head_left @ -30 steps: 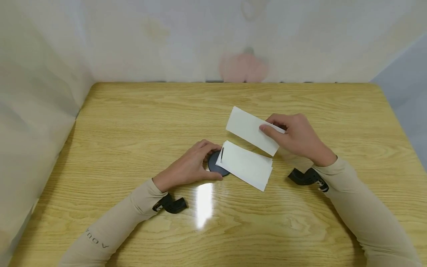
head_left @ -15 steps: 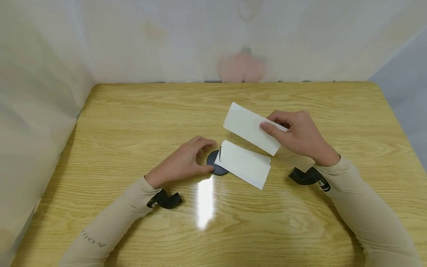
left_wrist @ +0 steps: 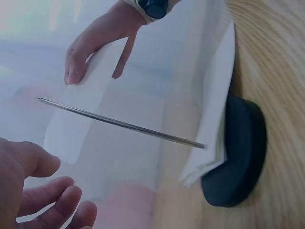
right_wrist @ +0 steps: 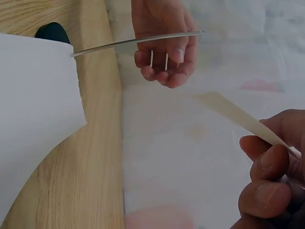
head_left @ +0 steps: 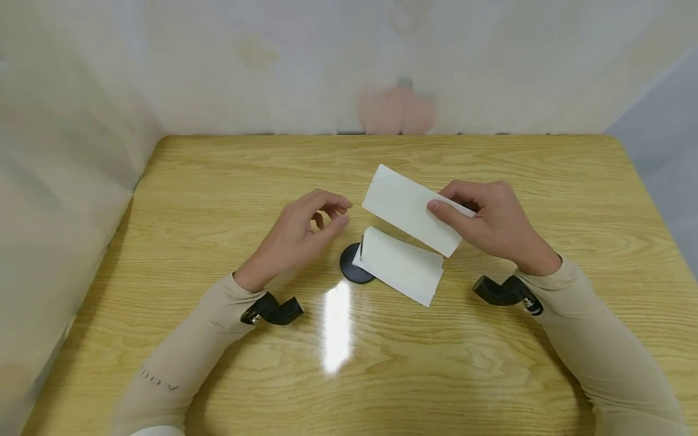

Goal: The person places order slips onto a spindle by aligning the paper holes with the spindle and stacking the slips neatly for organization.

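Observation:
A receipt spike stands on the table, with a round dark base [head_left: 349, 266] and a thin metal needle [left_wrist: 121, 124] pointing up. Several white paper slips [head_left: 403, 266] are pierced near one end and lie low on the needle, hiding part of the base. My right hand [head_left: 493, 221] pinches another paper slip [head_left: 400, 203] between thumb and fingers, above and behind the pierced ones. This slip is apart from the needle. My left hand [head_left: 297, 233], fingers loosely bent, hovers left of the spike and holds nothing; the needle tip points up between both hands in the left wrist view.
The wood-grain table [head_left: 245, 169] meets a pale draped sheet [head_left: 262, 72] at its back and left edges. Black wrist cameras [head_left: 275, 310] sit on both sleeved wrists. A bright light reflection [head_left: 336, 327] lies in front of the base.
My left hand has let go of the spike's base and moved up and to the left. My right hand, still holding its slip, has shifted slightly upward and right.

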Tool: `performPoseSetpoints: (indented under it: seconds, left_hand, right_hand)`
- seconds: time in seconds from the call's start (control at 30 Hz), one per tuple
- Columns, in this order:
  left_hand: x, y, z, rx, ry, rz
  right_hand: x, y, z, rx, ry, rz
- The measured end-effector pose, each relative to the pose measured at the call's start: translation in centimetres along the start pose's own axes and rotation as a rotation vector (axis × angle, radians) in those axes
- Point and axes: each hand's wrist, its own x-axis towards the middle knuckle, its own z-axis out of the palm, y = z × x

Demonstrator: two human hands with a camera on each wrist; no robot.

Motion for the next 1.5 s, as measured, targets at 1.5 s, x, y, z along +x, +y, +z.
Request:
performPoseSetpoints:
  seconds: [1.5]
  left_hand:
    - [-0.2, 4.8, -0.4, -0.183, -0.057, -0.078]
  right_hand:
    - [-0.8, -1.4, -2.9, 0.300, -0.222, 0.228]
